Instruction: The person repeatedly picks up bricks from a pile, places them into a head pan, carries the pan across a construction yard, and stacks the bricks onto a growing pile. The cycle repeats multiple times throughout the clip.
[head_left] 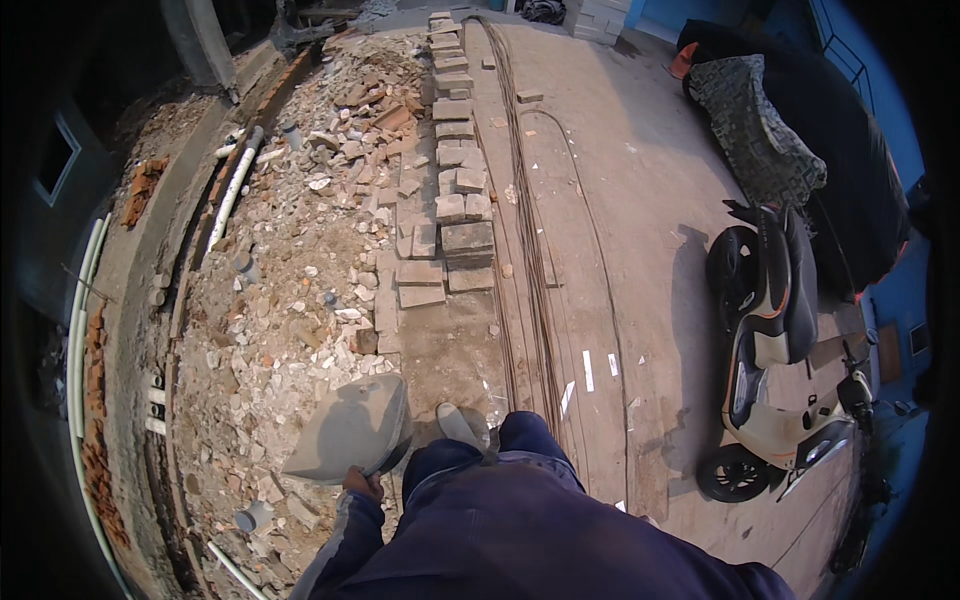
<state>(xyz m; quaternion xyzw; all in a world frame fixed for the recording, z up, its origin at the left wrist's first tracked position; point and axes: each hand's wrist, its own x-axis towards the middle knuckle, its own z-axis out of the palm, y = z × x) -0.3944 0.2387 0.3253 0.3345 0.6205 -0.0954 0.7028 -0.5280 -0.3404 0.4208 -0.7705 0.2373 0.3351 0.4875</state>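
Note:
My left hand [365, 484] is at the lower middle, below the dark jacket sleeve. Its fingers are closed on the near edge of a wide, grey, dusty pan [345, 425], which hangs tilted beside my left leg over the rubble. A shadow falls across the pan's surface, and its far side is hidden. My right hand is out of sight. Under the pan and to its left lies broken rubble [270, 350] of brick, stone and earth. A light-coloured shoe [455, 422] of mine stands on the dusty ground just right of the pan.
A row of stacked paving blocks [466, 240] runs ahead along the rubble. Long thin rods [530, 250] lie to its right on the paved floor. A scooter [770, 370] and a dark covered vehicle [850, 150] stand at the right. White pipes [235, 190] lie at the left.

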